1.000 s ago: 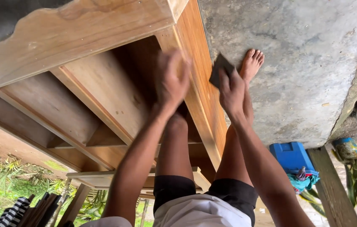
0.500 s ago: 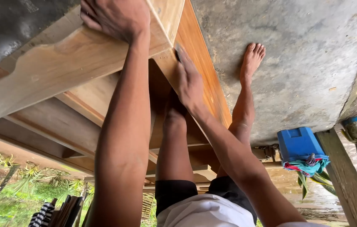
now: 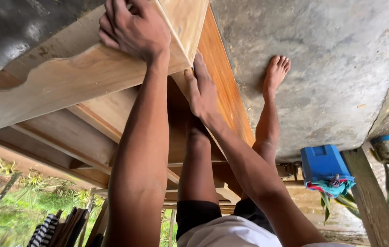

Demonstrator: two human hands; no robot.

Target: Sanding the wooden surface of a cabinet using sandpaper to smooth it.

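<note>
The left hand (image 3: 132,29) is closed over the top edge of a light wooden board (image 3: 80,77) with a wavy cut side, the fingers curled around it. The right hand (image 3: 202,89) lies open and flat against the edge of the wooden frame (image 3: 224,87), near the corner where this board joins. The frame stands on a grey concrete floor (image 3: 331,68). One bare foot (image 3: 276,73) rests on the floor just beside the frame. A blue box (image 3: 323,162) sits further away.
</note>
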